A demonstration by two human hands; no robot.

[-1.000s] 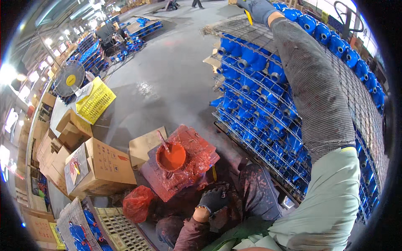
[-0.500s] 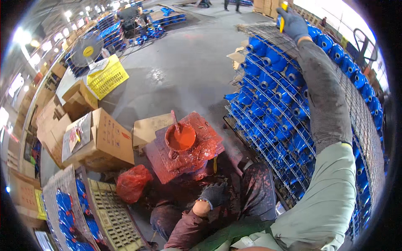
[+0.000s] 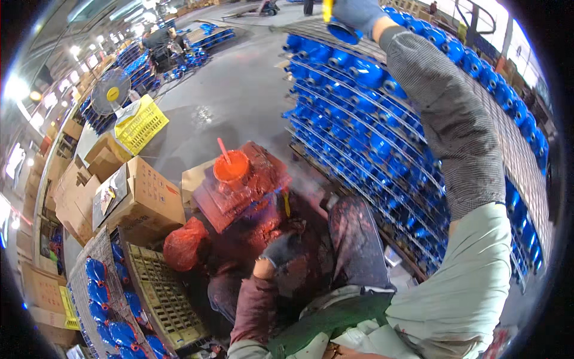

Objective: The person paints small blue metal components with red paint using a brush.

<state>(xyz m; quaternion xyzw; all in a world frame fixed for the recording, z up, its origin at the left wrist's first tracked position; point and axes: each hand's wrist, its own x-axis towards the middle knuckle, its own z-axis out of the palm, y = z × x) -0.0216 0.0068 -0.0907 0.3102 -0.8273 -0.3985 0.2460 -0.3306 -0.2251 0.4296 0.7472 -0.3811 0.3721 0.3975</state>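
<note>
Grey concrete floor (image 3: pixel 239 96) fills the middle of a big workshop, and I see it wet and shiny in places. On my right stands the largest thing, a tall stack of wire racks (image 3: pixel 382 161) full of blue cast parts (image 3: pixel 365 72), layer over layer. Next in size are the brown cardboard boxes (image 3: pixel 149 194) on my left, then a yellow plastic crate (image 3: pixel 140 124) with a round fan (image 3: pixel 110 93) just beside it. Lower left there is one more wire cage (image 3: pixel 89 299) with blue parts inside.

Close in front of my knees is a low stand covered with red paint (image 3: pixel 251 185), and on it sits a small orange-red paint bowl (image 3: pixel 232 167) with a stick standing in it. A red plastic bag (image 3: pixel 182 242) lies just beside the stand, on its left.

My right hand (image 3: pixel 356 13) (in a grey-blue glove) is stretched far up to the top of the stack. It is closed around one blue part (image 3: pixel 344 31), which hangs directly under the palm, at the upper edge of the racks; something yellow shows at the fingers too, but I cannot tell what it is.

My left hand (image 3: pixel 280 250), also gloved, rests low on my paint-stained trousers (image 3: pixel 353 239), fingers curled loosely, holding nothing that I can see. The paint bowl is above it, well apart.
</note>
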